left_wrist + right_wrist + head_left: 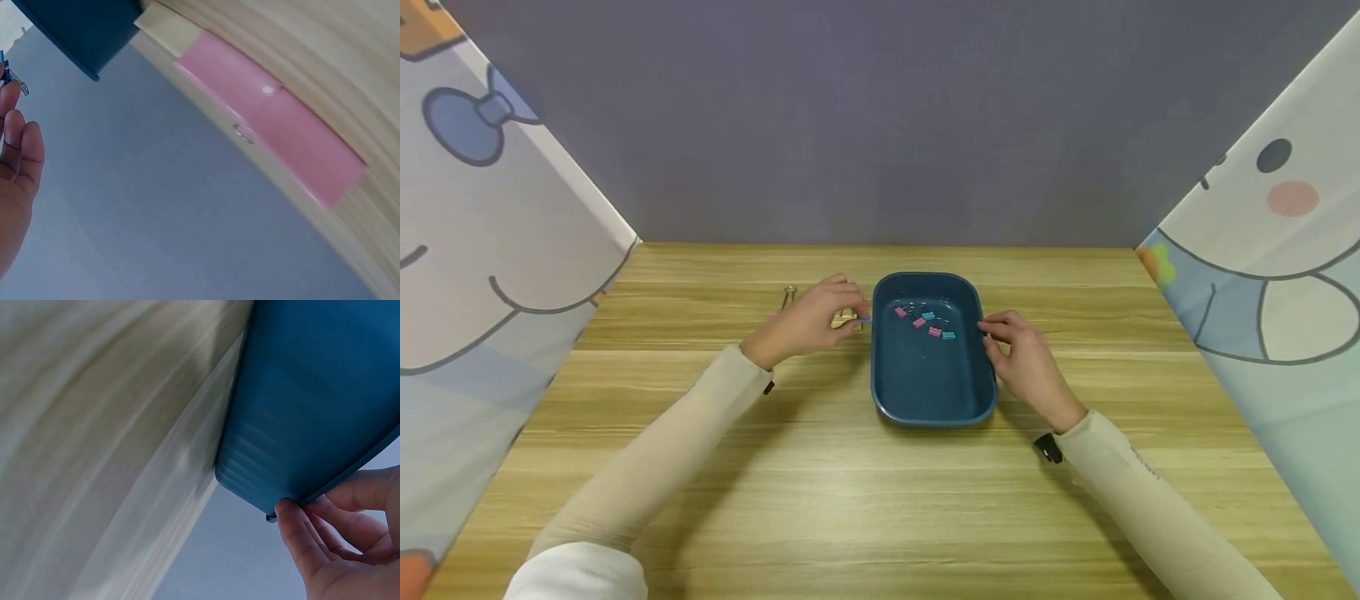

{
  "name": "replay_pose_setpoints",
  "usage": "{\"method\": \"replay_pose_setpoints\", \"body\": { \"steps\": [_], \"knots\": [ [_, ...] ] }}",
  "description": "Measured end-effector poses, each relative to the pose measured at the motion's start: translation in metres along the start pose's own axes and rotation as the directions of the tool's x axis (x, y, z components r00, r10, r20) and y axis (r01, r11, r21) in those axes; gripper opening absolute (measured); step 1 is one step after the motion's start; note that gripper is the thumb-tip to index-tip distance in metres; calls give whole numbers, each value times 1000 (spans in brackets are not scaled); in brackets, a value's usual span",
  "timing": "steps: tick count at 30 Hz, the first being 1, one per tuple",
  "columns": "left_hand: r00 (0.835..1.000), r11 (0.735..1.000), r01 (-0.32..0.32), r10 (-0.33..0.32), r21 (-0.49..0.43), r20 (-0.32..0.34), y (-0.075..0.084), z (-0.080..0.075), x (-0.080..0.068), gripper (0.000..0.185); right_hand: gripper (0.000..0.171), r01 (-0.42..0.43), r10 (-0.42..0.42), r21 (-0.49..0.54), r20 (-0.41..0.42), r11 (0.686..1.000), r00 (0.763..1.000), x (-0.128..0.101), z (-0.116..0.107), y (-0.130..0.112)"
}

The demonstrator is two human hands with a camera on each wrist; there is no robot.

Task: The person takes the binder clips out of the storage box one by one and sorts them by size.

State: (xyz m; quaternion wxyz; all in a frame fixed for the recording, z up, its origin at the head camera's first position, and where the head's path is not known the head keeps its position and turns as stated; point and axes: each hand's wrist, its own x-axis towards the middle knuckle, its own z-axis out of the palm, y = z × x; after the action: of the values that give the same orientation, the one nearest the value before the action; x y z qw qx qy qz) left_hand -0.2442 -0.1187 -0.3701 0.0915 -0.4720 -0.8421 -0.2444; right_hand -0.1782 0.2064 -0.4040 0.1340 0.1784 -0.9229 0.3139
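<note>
My left hand (817, 318) pinches a small blue binder clip (7, 72) between thumb and fingertips, just outside the left rim of a dark blue plastic bin (932, 379). The clip's silver wire handle sticks out past the fingers in the left wrist view. On the opposite side, my right hand (1024, 360) grips the bin's right rim, thumb and fingers on either side of it. Inside the bin lie several small binder clips, among them a pink clip (935, 332) and a teal clip (949, 336).
Beside the bin's left side, partly hidden by my left hand, larger pink binder clips (306, 140) and a yellow one (170, 30) stand in a row on the wooden table (850, 500). A grey partition (880, 125) rises along the table's back edge.
</note>
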Motion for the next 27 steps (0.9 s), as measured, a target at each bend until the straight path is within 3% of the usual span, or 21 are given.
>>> {"method": "replay_pose_setpoints", "body": {
  "steps": [6,12,19,27],
  "knots": [
    [999,999,33,-34,35,32,-5,0,-14,14,24,-2,2,4,-4,1000,1000,0,0,0],
    [992,997,74,-76,21,103,-8,10,-24,16,23,-1,1,14,-4,1000,1000,0,0,1],
    [990,997,54,-61,53,127,-12,24,-29,19,23,0,0,10,-6,1000,1000,0,0,1],
    [979,993,111,-118,51,165,-9,34,-31,19,23,2,-2,12,-8,1000,1000,1,1,1]
  ]
}}
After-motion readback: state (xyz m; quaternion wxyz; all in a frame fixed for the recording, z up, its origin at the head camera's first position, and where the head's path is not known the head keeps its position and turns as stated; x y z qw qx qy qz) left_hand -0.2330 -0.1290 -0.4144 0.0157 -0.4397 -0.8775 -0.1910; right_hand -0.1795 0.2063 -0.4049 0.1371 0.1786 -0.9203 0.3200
